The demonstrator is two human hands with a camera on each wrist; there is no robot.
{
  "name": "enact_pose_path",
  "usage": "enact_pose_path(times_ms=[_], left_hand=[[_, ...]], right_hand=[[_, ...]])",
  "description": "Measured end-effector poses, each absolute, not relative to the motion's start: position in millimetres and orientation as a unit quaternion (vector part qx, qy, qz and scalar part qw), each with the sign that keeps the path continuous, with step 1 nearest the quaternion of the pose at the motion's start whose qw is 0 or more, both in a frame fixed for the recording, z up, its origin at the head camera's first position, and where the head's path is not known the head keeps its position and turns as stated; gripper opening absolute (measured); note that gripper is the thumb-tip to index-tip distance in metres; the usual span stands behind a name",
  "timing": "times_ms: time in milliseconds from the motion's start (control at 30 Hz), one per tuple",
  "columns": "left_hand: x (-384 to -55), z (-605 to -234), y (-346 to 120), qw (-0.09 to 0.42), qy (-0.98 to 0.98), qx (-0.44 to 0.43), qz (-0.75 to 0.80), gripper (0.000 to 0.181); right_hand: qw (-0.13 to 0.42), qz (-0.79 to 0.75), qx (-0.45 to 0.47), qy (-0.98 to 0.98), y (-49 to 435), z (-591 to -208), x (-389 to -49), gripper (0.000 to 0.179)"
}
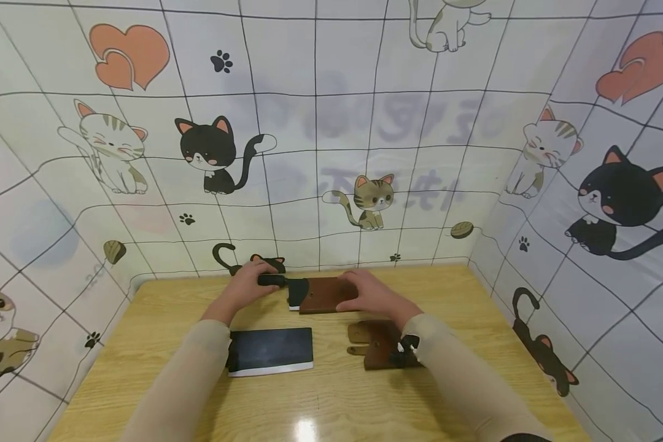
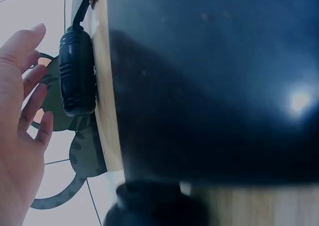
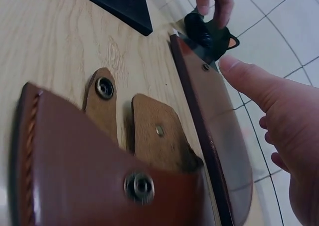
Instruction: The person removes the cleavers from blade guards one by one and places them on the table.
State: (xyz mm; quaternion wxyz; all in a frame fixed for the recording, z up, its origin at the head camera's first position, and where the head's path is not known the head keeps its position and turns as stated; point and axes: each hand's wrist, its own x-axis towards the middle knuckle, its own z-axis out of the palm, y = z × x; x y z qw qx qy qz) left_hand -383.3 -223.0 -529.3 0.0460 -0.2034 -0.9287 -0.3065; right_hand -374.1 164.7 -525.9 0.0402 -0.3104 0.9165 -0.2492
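Note:
At the back of the table lies a cleaver in a brown leather sheath (image 1: 323, 296); its black handle (image 2: 77, 71) points left. My left hand (image 1: 245, 285) is beside that handle, fingers loosely bent, with a gap showing between them in the left wrist view. Over the sheath's right end is my right hand (image 1: 371, 293), thumb extended along the leather, fingers spread from it. A second cleaver with a dark blade (image 1: 271, 350) lies in front, its handle end mostly hidden by the left wrist. Below the right wrist is another brown leather sheath (image 3: 99, 171), its snap straps pointing left.
The wooden table (image 1: 287, 408) reaches back to a wall covering (image 1: 331, 135) printed with cats and grid lines. This covering also rises along the left and right sides. Light glares off the table's front.

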Motion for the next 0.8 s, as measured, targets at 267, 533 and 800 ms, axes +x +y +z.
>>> enact_pose_path(times_ms=[267,533,800], left_hand=[[-397.6,-542.2,-215.5,0.032,-0.933,-0.213,-0.289,0.041],[-403.6,-550.8,-212.8,0.025,-0.932,-0.203,-0.3,0.042],[-408.2,-555.0,-208.7,-0.02,-0.925,-0.192,-0.329,0.052]], right_hand=[[0.035,-0.228,-0.311,0.922,139.0,-536.1,-388.4,0.097],[0.036,-0.202,-0.305,0.93,124.2,-543.9,-397.2,0.101],[0.037,-0.169,-0.322,0.931,110.7,-551.0,-401.0,0.104]])
